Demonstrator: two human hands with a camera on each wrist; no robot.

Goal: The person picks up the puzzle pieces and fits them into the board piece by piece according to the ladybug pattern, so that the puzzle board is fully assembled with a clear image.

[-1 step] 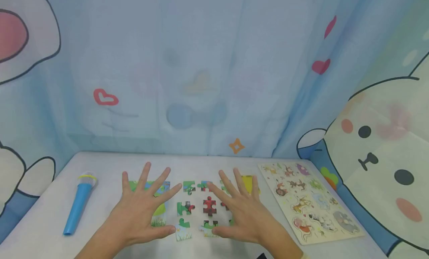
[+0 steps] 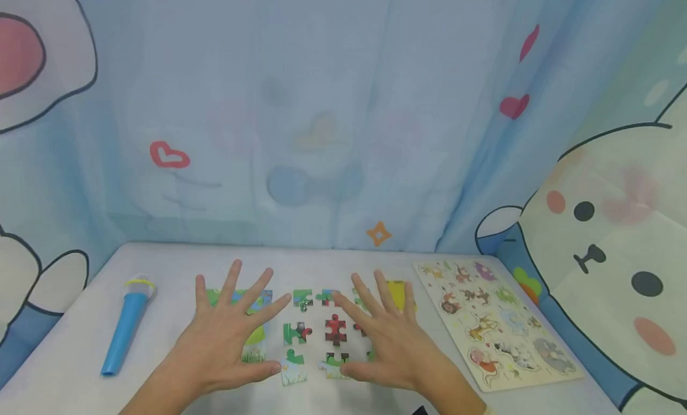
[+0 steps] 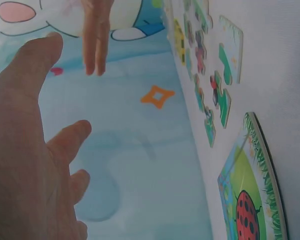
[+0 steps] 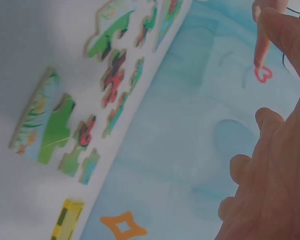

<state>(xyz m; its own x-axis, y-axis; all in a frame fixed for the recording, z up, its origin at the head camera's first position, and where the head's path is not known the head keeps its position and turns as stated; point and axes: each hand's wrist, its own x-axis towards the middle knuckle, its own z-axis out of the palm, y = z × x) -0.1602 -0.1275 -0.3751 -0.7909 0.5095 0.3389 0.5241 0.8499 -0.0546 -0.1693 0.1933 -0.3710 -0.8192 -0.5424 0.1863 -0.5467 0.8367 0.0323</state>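
Both hands are seen spread flat with straight fingers, nothing being held. The loose puzzle pieces (image 2: 316, 331) are taken as landmark: the left hand (image 2: 222, 337) is held just left of them, above the ladybird puzzle board (image 2: 252, 334); the right hand (image 2: 389, 340) is held over their right edge. Right of the pieces an animal peg board (image 2: 496, 322) is laid, and far left a blue toy microphone (image 2: 126, 325)
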